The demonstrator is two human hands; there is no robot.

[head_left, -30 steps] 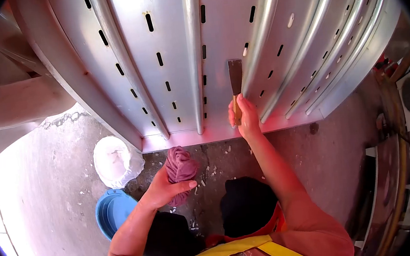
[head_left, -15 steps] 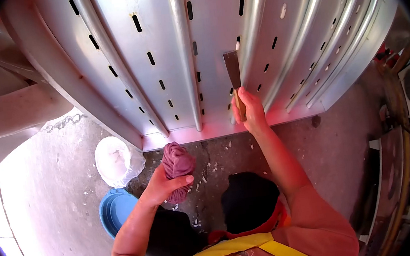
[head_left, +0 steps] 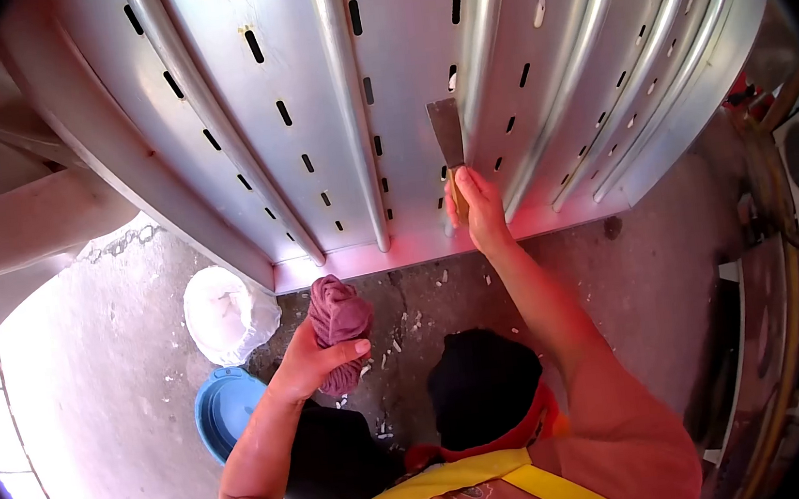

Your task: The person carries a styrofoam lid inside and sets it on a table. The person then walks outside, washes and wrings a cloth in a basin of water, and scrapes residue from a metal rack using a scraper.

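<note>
My left hand [head_left: 306, 362] is closed around a bunched mauve cloth [head_left: 340, 324], held above the floor with the thumb across it. In my right hand [head_left: 481, 207] is a putty knife [head_left: 447, 132], gripped by its wooden handle with its flat metal blade pointing up. The blade is close to a slotted metal panel [head_left: 407, 44], beside one of its raised tubes [head_left: 480, 56]; whether it touches cannot be told. A white bit [head_left: 452, 76] shows in a slot just above the blade. Another slot further right holds a pale piece [head_left: 539, 13].
A blue basin [head_left: 227, 414] and a white bag-lined container [head_left: 226, 312] stand on the floor at the left. Small white scraps [head_left: 395, 345] lie on the concrete below the panel. Metal equipment [head_left: 769, 337] lines the right side.
My right hand and the putty knife have shifted slightly left, and the blade now shows broader. The left hand still grips the cloth, nearly unmoved. The view has shifted a little.
</note>
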